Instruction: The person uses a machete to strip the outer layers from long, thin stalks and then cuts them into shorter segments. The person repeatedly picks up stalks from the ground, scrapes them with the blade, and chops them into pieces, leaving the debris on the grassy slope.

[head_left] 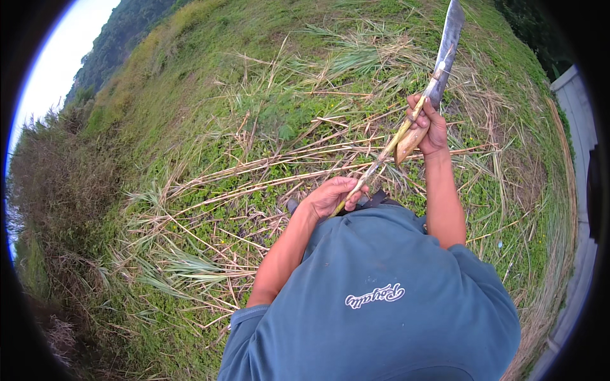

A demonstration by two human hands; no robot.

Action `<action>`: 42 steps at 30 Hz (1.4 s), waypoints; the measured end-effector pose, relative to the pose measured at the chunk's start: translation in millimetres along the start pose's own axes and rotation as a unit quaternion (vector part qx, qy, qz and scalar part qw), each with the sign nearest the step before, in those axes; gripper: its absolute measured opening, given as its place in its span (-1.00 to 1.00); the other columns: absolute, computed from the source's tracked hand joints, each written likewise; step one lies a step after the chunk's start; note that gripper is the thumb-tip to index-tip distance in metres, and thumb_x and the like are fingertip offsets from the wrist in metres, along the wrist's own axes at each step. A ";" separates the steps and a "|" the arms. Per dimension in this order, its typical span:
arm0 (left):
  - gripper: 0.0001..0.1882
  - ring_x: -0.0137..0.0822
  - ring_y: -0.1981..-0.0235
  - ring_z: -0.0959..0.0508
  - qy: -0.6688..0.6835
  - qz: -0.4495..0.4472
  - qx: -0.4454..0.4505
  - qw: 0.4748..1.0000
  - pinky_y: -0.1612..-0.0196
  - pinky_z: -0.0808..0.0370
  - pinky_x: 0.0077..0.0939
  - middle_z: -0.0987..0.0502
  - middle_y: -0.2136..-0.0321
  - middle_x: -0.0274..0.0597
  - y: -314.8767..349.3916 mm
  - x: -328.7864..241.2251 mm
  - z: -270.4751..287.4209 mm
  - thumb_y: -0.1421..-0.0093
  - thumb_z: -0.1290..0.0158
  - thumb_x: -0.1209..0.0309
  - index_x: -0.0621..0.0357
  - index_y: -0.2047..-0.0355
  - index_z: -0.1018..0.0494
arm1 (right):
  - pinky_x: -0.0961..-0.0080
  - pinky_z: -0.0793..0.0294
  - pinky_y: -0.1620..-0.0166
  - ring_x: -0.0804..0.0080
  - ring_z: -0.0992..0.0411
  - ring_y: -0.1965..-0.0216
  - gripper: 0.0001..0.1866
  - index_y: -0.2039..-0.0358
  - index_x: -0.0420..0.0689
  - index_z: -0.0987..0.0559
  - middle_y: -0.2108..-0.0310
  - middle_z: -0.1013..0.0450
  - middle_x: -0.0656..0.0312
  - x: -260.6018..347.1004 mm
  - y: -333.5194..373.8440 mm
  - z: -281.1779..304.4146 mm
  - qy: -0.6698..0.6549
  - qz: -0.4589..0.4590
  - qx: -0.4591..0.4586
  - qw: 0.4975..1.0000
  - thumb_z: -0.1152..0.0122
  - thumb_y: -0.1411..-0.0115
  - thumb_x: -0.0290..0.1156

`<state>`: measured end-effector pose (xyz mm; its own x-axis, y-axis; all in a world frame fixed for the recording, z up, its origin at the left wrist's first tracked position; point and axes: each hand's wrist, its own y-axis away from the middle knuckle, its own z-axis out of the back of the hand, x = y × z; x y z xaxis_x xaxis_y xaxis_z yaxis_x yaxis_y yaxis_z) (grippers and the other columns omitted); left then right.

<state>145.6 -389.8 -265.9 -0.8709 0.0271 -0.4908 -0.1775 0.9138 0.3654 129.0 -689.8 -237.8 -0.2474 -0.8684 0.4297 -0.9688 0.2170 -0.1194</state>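
Observation:
A yellow-green cane stalk (389,150) slants up and to the right in front of my body. My left hand (335,194) pinches its lower end close to my waist. Further up, my right hand (432,126) is closed around a machete (447,54), with the wooden handle jutting out below the fist. The same hand's fingers also press the stalk's upper part against the machete, so stalk and blade lie side by side. The wide grey blade points away and slightly right, its tip at the top edge of the view.
Long cut stalks (254,170) with dry leaves lie strewn over the green ground, some right by my feet. Tufts of long green leaves (190,263) lie at the left. Brown brush (70,190) stands at far left, and a pale wall (575,120) runs along the right.

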 end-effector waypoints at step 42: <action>-0.78 -0.19 0.65 -0.54 -0.557 -0.319 -0.556 0.528 0.56 -0.45 -0.35 -0.53 0.62 -0.16 117.2 96.3 39.7 -0.11 -0.27 0.29 0.11 0.34 -0.52 | 0.69 -0.32 0.37 0.70 -0.17 0.53 -0.68 -0.05 -0.27 -0.36 0.16 -0.41 0.15 79.5 -116.7 -51.6 0.164 0.103 -0.002 0.981 0.06 -0.41 -0.34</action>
<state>59.1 -264.1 -301.8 0.2291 0.6456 -0.7285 -0.9706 0.0942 -0.2217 221.9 -761.1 -143.5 -0.4277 -0.6156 0.6619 -0.8976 0.3754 -0.2310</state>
